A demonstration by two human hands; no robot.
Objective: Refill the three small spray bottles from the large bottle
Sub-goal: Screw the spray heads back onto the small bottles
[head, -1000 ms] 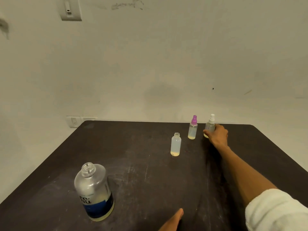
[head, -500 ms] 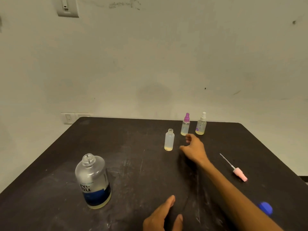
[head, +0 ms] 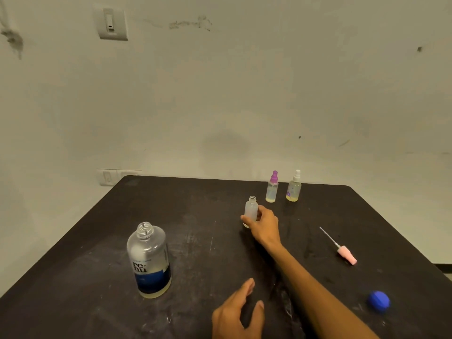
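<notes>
A large clear bottle (head: 149, 260) with a blue label stands uncapped at the near left of the dark table (head: 102, 241), a little yellowish liquid at its bottom. My right hand (head: 263, 225) reaches across and grips an uncapped small frosted bottle (head: 251, 209) mid-table. Behind it stand two capped small spray bottles, one with a purple sprayer (head: 272, 187) and one with a white sprayer (head: 294, 186). My left hand (head: 238, 311) hovers low near the front edge, fingers loosely spread, holding nothing.
A pink spray head with its dip tube (head: 342, 250) lies on the table at the right. A blue cap (head: 378, 300) sits near the front right edge. The wall stands just behind the table, with a switch plate (head: 107, 177) at the left.
My right hand left the white-capped bottle, drew back to the left, and now grips the uncapped small bottle. My left hand came further into view.
</notes>
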